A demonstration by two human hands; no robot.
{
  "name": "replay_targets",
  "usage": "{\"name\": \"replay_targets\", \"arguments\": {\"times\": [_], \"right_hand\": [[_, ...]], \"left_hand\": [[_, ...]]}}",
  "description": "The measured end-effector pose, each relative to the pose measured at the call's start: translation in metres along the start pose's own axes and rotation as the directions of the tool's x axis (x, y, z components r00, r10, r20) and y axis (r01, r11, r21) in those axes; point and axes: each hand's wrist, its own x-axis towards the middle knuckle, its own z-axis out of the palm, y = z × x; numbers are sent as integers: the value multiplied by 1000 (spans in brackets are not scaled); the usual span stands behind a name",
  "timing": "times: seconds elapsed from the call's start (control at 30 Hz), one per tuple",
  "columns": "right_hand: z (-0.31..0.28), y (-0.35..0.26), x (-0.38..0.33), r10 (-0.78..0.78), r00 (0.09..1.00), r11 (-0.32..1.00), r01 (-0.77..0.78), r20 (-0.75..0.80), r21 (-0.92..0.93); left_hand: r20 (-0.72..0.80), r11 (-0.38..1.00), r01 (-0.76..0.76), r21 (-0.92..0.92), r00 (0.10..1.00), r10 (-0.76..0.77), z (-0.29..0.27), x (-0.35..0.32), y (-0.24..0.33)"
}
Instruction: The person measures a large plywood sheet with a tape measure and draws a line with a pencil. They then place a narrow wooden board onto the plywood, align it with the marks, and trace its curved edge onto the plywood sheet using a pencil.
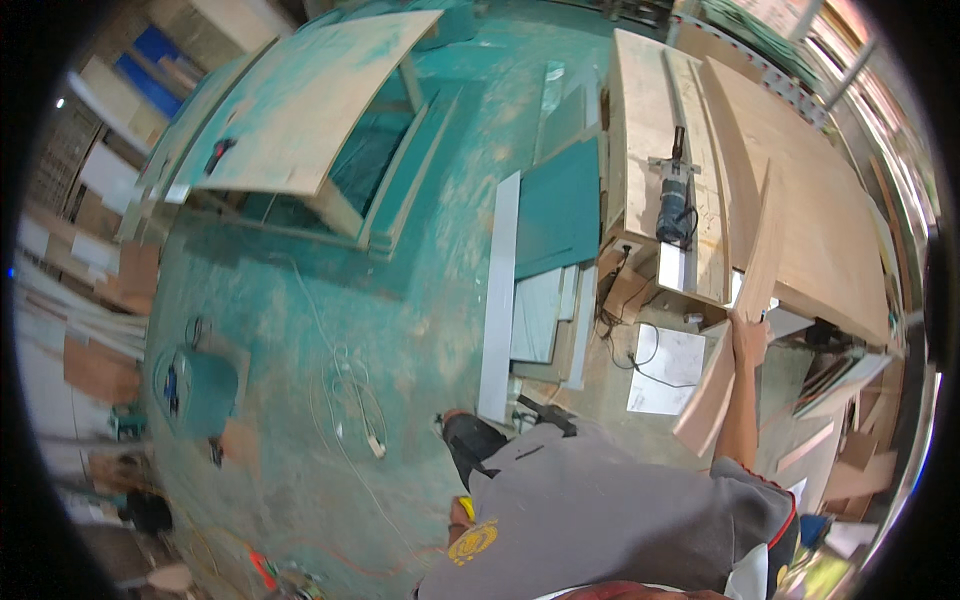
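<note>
My right hand is wrapped round a long, thin wooden board, which slants from the workbench area down toward my body. Something small and dark sticks up at the fingers of that hand. Low beside my grey shirt, my left hand is mostly hidden by the cloth. It is closed on a small yellow object, whose kind I cannot make out. Just left of the board, a dark power tool rests on the wooden workbench.
A large plywood sheet lies to the right of the bench. Boards and panels lean against the bench's left side. Cables trail beneath it. A plywood-topped table stands far left, and a white cord crosses the green floor.
</note>
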Motion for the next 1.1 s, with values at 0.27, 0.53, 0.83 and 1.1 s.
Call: {"name": "replay_targets", "arguments": {"times": [0.27,0.53,0.83,1.1], "right_hand": [[-12,-85,-103,93,989,924,-41,-119,381],[-32,-231,-220,198,934,916,-68,-297,397],[-15,-415,-271,215,959,745,-40,-183,666],[122,-578,-129,242,952,620,-3,-187,784]], "left_hand": [[93,910,-85,406,994,51,-3,118,284],[390,783,-390,484,897,206,63,211,689],[796,557,-619,554,590,-136,351,177,799],[895,391,-812,433,333,-297,642,140,901]]}}
